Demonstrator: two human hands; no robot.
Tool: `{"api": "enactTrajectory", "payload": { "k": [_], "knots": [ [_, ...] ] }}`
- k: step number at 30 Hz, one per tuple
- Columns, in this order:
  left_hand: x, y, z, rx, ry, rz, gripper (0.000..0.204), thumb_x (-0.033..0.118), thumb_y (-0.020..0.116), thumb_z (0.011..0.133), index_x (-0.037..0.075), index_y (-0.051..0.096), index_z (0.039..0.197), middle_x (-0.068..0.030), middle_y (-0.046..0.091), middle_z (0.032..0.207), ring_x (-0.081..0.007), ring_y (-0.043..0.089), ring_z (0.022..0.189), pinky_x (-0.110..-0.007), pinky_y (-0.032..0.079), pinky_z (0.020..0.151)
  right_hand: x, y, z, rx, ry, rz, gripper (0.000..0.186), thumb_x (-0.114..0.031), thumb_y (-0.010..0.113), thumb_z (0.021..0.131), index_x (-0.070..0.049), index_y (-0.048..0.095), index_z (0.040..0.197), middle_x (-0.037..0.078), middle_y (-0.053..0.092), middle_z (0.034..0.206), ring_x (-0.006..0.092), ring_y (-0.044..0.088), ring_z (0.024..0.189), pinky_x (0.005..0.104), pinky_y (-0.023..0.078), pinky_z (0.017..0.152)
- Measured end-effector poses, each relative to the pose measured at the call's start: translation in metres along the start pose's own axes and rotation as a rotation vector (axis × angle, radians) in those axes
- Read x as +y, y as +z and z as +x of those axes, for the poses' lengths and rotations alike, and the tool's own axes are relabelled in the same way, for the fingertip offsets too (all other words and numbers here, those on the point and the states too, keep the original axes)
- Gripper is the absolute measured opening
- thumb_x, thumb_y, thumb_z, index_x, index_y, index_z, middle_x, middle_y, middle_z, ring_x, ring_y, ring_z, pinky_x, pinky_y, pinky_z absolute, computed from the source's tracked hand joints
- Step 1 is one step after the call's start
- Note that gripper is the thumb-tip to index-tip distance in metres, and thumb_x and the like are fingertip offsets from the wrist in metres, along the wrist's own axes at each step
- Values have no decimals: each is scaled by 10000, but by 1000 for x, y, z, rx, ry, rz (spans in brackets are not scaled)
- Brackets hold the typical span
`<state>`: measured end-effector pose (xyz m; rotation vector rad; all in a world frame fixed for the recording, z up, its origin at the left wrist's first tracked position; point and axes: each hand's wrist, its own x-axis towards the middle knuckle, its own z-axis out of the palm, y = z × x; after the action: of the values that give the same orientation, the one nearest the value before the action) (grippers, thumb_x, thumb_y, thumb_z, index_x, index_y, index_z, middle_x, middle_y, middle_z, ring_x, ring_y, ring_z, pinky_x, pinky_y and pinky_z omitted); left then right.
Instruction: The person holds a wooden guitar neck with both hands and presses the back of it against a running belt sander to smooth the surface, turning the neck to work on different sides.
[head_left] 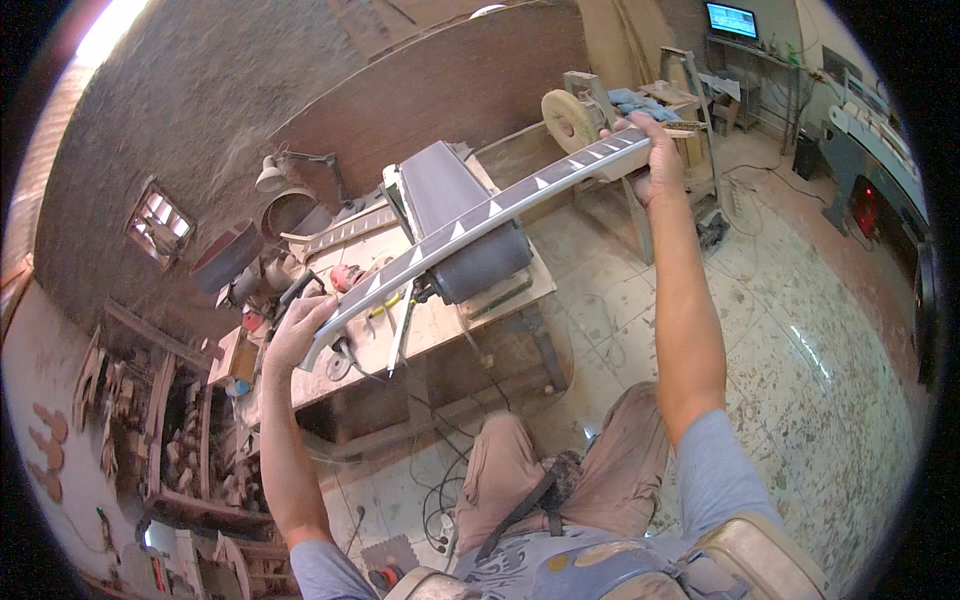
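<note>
A long guitar neck (460, 230) with a dark fretboard and white triangular inlays slants across in front of me, rising to the right. My left hand (302, 328) is closed around its lower left end. At the upper right end, my right hand (655, 165) grips it with the fingers wrapped over the edge. Just behind the neck is a belt sander (445, 185) with a wide grey belt. Its dark roller (482, 265) shows below the neck. Whether the neck touches the belt, I cannot tell.
The workbench (440, 335) carries yellow-handled pliers (384, 304), a second fretted neck (348, 232) and a lamp (270, 176). A buffing wheel (570, 122) and stepladder (700, 130) stand behind on the right. Cables (440, 500) lie on the floor by my legs. Wood pieces fill a rack (185, 500) at left.
</note>
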<state>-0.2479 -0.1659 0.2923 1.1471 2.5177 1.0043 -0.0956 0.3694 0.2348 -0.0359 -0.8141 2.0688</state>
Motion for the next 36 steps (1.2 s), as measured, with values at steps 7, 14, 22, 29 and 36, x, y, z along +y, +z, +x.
{"api": "enactTrajectory", "payload": {
  "k": [7,14,22,29,36],
  "knots": [
    [-15,-18,-30,110,-243,-150,429,418,540,1050,76,692,840,49,556,655,-67,509,572,-241,389,539,-18,6,-12,-429,94,-823,318,-357,678,925,-84,727,1082,6,688,997,121,650,896,290,542,696],
    [-11,-35,-47,12,-480,-144,446,469,533,1039,86,701,885,27,609,678,-80,556,602,-252,429,569,-35,30,-33,-479,204,-944,385,-446,680,906,-98,722,1065,16,676,1001,121,653,927,350,635,746],
    [-48,-33,-61,228,-239,-2,495,432,506,1065,61,665,778,14,556,680,-69,498,661,-262,382,625,-10,25,-20,-692,93,-932,390,-365,714,938,-71,719,1192,44,707,1053,143,633,998,305,546,842],
    [-66,-30,-68,417,-41,218,486,421,507,1074,52,659,796,26,539,738,-49,468,733,-254,354,648,5,28,-28,-740,-139,-943,448,-362,701,937,-61,711,1269,52,705,1105,146,628,1033,299,468,956],
    [-21,-46,-73,49,-500,-121,528,470,467,1068,63,689,816,-28,632,682,-116,571,601,-274,436,575,-21,32,-15,-742,145,-1170,435,-405,611,955,-53,764,1158,71,734,1087,163,654,988,311,564,826]
  ]
}}
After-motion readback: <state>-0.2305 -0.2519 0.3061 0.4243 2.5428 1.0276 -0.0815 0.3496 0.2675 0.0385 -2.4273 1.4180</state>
